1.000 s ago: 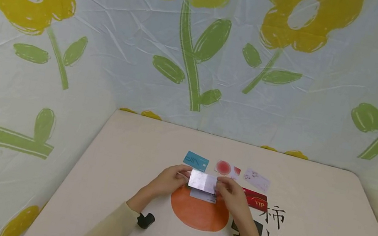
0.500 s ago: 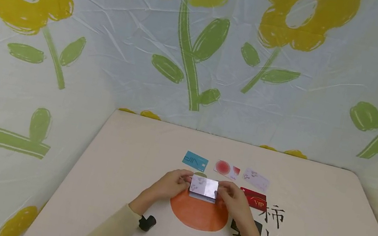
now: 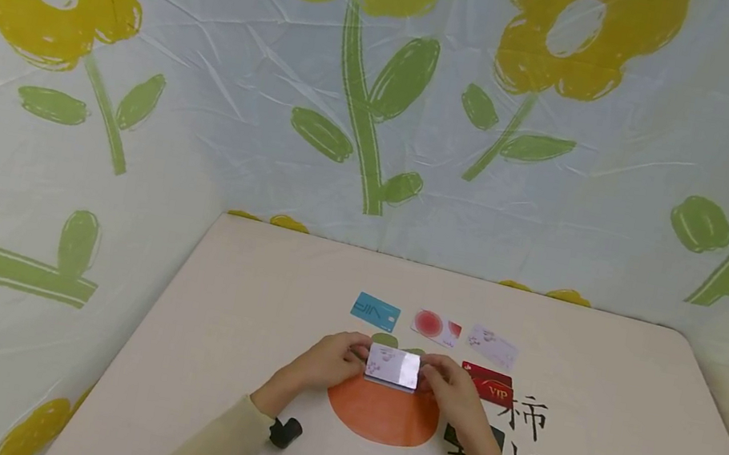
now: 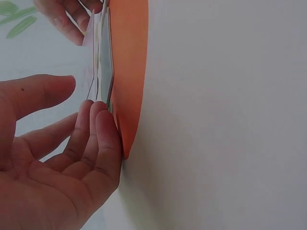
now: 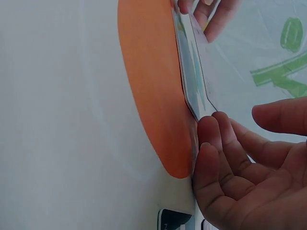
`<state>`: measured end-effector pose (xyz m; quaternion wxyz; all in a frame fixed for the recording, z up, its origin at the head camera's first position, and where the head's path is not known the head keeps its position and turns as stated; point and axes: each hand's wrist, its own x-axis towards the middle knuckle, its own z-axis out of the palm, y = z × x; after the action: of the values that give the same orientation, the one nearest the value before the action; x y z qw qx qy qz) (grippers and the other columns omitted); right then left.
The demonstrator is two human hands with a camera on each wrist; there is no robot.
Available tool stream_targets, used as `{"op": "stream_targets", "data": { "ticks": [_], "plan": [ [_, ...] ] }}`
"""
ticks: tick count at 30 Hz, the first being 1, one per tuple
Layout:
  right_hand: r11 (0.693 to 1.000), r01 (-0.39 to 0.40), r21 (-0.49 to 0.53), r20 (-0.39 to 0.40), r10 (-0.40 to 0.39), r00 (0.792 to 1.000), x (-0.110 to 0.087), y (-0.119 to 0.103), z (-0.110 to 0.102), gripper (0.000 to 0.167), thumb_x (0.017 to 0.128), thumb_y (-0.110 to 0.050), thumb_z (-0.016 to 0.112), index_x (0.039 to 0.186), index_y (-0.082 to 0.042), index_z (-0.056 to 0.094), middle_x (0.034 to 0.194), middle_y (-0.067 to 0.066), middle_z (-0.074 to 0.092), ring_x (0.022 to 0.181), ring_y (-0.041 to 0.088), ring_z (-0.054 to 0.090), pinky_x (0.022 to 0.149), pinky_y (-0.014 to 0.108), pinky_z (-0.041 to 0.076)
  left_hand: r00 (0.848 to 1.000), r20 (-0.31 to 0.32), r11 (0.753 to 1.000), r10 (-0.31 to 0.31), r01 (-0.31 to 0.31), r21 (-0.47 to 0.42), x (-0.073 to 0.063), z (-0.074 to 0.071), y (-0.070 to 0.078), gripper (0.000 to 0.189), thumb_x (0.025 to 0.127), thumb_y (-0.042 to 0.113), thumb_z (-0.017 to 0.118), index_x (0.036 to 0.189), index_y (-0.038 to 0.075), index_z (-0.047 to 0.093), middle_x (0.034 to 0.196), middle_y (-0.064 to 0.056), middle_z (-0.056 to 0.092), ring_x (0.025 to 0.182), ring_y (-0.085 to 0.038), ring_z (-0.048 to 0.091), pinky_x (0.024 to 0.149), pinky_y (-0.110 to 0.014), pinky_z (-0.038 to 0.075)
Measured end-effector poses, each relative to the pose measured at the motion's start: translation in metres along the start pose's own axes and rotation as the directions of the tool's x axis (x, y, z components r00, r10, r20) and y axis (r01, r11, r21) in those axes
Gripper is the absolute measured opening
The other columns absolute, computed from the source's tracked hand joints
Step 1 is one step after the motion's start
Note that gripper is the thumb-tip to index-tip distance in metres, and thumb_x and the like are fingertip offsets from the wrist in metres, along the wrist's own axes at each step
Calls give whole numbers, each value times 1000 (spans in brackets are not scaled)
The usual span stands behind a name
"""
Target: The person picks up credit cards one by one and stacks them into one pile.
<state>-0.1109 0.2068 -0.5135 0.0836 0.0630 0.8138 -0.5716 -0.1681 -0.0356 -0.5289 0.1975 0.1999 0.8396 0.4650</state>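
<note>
Top floral card (image 3: pixel 393 364) sits directly between the hands, long axis left–right, one short end toward each. Left hand (image 3: pixel 328 359) is at its left end, right hand (image 3: pixel 451 386) at its right; neither is clearly nearer. A lower card (image 3: pixel 390 384) shows just under its near edge, roughly lined up with it. In both wrist views the top card looks slightly off the layer beneath; exact card count can't be told. Stack is over the upper part of the orange persimmon print (image 3: pixel 382 419) on the bench (image 3: pixel 237 286); whether it fully rests there, can't tell.

Hands' state: apart from each other, stack between them. Fingers gently bent, fingertips (image 4: pixel 106 125) touching the card ends; in the wrist views both thumbs stand away from the cards, so no pinch seen. Forearms slant inward from the near side.

Beyond the hands, a row: blue card (image 3: pixel 375 311), red-circle card (image 3: pixel 436 326), second floral card (image 3: pixel 492 347). Red VIP card (image 3: pixel 490 385) is just beside the right hand; dark card (image 3: pixel 497 437) is nearer the person, partly hidden by the right forearm.
</note>
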Motion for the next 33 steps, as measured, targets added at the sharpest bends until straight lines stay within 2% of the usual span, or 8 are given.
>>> {"op": "stream_targets", "data": {
  "ticks": [6,21,33],
  "plan": [
    [1000,-8,-19,6,8,1000,2,4,1,28,101,-11,55,125,1,62,106,11,67,93,30,62,86,41,55,1000,6,1000,-6,5,17,1,2,-2,45,89,6,66,133,1,59,111,-1,65,97,-15,63,86,-30,53],
    [999,-11,-45,9,11,1000,3,8,1,28,101,-12,55,123,3,62,109,12,66,90,27,61,85,41,55,999,20,999,-44,44,33,7,6,-3,44,88,11,73,129,0,61,104,3,63,93,-13,60,84,-27,52],
    [997,-8,-73,14,9,1000,4,9,2,28,101,-14,58,123,2,63,111,12,67,91,27,62,85,41,56,999,17,997,-47,46,68,8,6,-1,42,89,11,72,128,0,61,104,3,64,92,-13,59,84,-28,52]
  ]
}}
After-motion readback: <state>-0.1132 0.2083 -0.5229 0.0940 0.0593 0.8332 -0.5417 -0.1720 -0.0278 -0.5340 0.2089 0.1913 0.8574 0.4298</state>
